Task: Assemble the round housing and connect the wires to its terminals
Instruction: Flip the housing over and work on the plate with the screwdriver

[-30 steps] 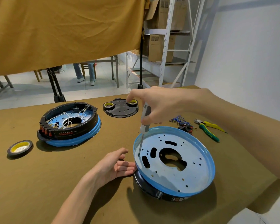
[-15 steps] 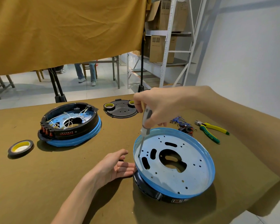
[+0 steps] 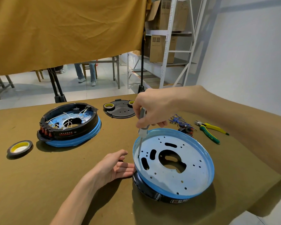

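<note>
Barely any motion since the earlier frames: right hand still grips the screwdriver upright, tip at a hole near the left rim of the blue-rimmed round housing at the table's near right. Left hand, fingers straight, braces the housing's side. Step looks like driving a screw; next needs steady downward turning. Screw itself isn't visible; wire bundle beyond sits partly hidden.

Matt olive cloth table cover; at its 4 o'clock, housing plate of smooth blue-filmed sheet metal on a glossy black plastic base; at 2 o'clock, pliers with rubbery yellow-green grips.
</note>
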A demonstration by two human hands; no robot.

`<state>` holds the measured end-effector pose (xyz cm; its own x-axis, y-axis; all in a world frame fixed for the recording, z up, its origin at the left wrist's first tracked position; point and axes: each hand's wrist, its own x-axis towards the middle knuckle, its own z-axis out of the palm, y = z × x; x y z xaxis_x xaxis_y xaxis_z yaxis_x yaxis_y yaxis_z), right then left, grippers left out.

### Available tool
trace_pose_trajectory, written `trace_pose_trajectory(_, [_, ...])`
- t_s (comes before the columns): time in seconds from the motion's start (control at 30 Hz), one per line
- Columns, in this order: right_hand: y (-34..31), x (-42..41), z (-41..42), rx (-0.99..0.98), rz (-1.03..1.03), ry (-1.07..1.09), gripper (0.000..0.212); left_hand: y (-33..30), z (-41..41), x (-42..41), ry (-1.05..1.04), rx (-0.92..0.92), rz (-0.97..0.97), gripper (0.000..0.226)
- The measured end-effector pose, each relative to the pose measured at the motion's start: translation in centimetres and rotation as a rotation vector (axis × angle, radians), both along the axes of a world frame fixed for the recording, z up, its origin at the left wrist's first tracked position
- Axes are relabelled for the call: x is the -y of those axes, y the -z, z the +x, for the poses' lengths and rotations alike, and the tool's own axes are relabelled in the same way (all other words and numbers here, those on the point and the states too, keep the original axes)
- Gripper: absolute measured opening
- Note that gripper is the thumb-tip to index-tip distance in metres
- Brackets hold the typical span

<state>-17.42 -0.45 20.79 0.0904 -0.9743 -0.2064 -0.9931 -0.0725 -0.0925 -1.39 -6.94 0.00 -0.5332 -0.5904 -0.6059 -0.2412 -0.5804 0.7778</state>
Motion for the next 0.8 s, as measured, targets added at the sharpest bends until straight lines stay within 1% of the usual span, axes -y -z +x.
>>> trace_pose_trajectory(0.13, [0.2, 0.1, -0.1, 0.006, 0.03, -0.032, 0.02, 0.0, 0.0, 0.0, 0.004, 0.0, 0.001, 0.037])
trace_pose_trajectory(0.23, [0.5, 0.0, -0.3, 0.021, -0.016, -0.065, 0.019, 0.1, -0.1, 0.1, -0.001, 0.004, -0.002, 0.038])
trace_pose_trajectory(0.37, [0.8, 0.1, -0.8, 0.0, -0.073, -0.081, 0.023, 0.1, 0.0, 0.1, 0.002, 0.001, -0.008, 0.039])
trace_pose_trajectory(0.53, [1.1, 0.1, -0.7, -0.009, -0.112, -0.094, 0.027, 0.2, -0.1, 0.1, 0.004, 0.011, -0.023, 0.049])
trace_pose_trajectory(0.67, [0.9, 0.5, 0.1, -0.005, -0.082, -0.094, 0.027, 0.1, -0.1, 0.1, -0.006, -0.004, -0.021, 0.052])
trace_pose_trajectory(0.73, [0.6, 0.4, 0.0, 0.003, -0.015, -0.063, 0.027, 0.2, 0.0, 0.0, -0.002, -0.017, -0.018, 0.052])
trace_pose_trajectory(0.8, [0.1, 0.4, -0.2, -0.03, 0.05, -0.053, 0.031, 0.2, 0.0, 0.1, 0.0, -0.018, -0.024, 0.054])
